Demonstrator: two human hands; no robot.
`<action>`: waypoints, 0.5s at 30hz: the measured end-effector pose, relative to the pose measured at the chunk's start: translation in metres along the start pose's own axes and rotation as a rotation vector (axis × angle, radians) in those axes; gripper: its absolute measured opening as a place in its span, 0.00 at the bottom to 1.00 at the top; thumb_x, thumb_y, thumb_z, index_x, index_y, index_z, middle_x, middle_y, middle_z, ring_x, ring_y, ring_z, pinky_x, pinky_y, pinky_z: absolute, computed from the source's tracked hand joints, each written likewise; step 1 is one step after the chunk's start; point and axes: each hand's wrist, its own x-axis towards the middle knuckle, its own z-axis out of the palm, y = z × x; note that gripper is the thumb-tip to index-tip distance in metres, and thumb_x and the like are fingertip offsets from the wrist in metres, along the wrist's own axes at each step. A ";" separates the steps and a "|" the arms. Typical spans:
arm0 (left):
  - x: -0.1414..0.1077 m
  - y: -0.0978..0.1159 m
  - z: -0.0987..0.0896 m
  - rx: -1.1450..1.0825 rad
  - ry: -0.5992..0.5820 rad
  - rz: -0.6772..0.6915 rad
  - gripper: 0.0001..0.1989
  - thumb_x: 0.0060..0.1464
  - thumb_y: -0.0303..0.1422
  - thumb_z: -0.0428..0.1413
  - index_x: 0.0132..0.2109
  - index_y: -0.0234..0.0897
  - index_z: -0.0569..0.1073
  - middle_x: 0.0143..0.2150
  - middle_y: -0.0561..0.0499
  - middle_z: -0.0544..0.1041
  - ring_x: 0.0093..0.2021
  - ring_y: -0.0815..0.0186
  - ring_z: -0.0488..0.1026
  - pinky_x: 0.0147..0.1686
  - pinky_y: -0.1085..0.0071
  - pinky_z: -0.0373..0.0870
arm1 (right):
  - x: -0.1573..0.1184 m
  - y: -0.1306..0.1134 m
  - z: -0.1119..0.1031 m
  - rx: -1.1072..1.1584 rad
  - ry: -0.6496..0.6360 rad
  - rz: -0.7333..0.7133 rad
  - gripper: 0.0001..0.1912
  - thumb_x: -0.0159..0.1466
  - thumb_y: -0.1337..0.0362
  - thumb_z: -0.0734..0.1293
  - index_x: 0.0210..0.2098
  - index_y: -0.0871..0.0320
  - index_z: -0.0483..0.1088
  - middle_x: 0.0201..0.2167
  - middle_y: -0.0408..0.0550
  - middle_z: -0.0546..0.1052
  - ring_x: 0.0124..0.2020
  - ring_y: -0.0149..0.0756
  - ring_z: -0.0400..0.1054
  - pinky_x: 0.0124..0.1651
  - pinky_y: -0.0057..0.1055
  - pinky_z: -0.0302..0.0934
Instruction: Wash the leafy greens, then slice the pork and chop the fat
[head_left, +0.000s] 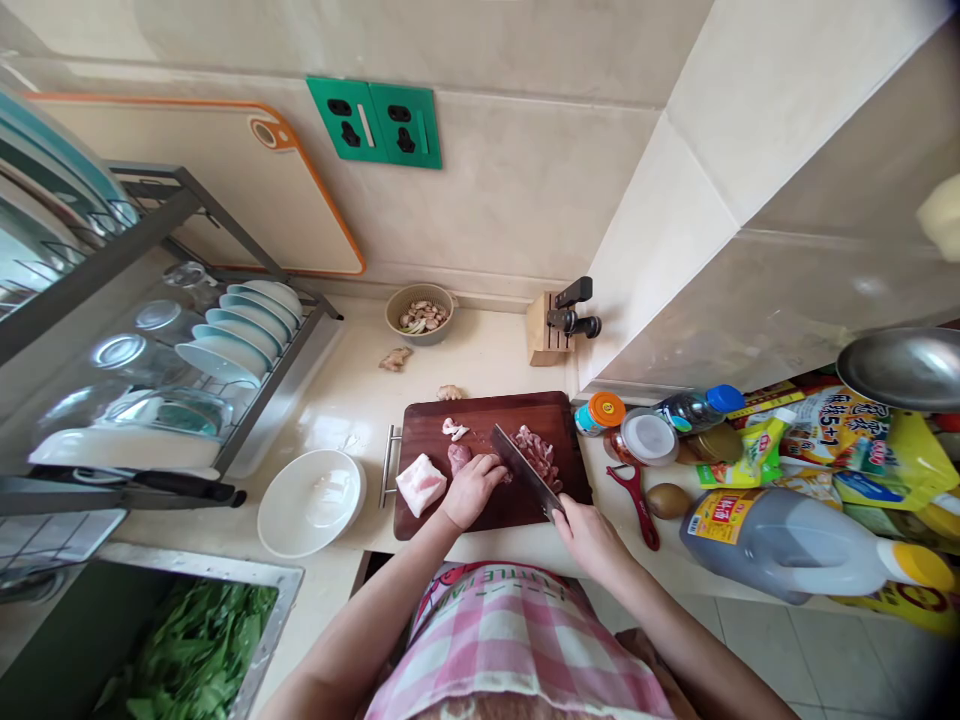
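Observation:
A dark wooden cutting board (480, 515) lies on the counter in front of me. My right hand (581, 530) grips the handle of a kitchen knife (527, 470), whose blade slants across the board. Just left of the blade, my left hand (478, 488) presses down with bent fingers on a piece of raw meat, mostly hidden under it. More meat (459, 458) shows behind those fingers. Sliced meat (537, 450) is heaped on the right of the blade. A white block of pork fat (421, 486) sits at the board's left edge, and a small pale scrap (454, 429) lies further back.
Left of the board stands a white bowl (311, 503), near a sink (289, 590) with leafy greens. Behind are a strainer bowl (420, 320), ginger (394, 359) and a knife block (550, 340). A red peeler (637, 505), jars and a large bottle (795, 540) crowd the right.

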 end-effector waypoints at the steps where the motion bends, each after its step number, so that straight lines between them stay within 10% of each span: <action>1: 0.002 0.001 0.000 -0.003 -0.014 0.004 0.12 0.59 0.31 0.44 0.44 0.39 0.70 0.44 0.48 0.69 0.43 0.65 0.65 0.44 0.67 0.65 | -0.003 0.000 -0.002 -0.012 -0.006 -0.005 0.12 0.64 0.63 0.51 0.36 0.57 0.64 0.27 0.47 0.75 0.29 0.32 0.69 0.27 0.25 0.46; 15: 0.001 0.003 -0.004 0.024 -0.039 0.019 0.12 0.59 0.31 0.43 0.44 0.39 0.70 0.44 0.48 0.69 0.41 0.66 0.65 0.44 0.67 0.64 | -0.012 0.006 -0.005 0.005 -0.024 -0.028 0.11 0.64 0.64 0.52 0.33 0.57 0.63 0.24 0.45 0.73 0.26 0.30 0.67 0.26 0.26 0.44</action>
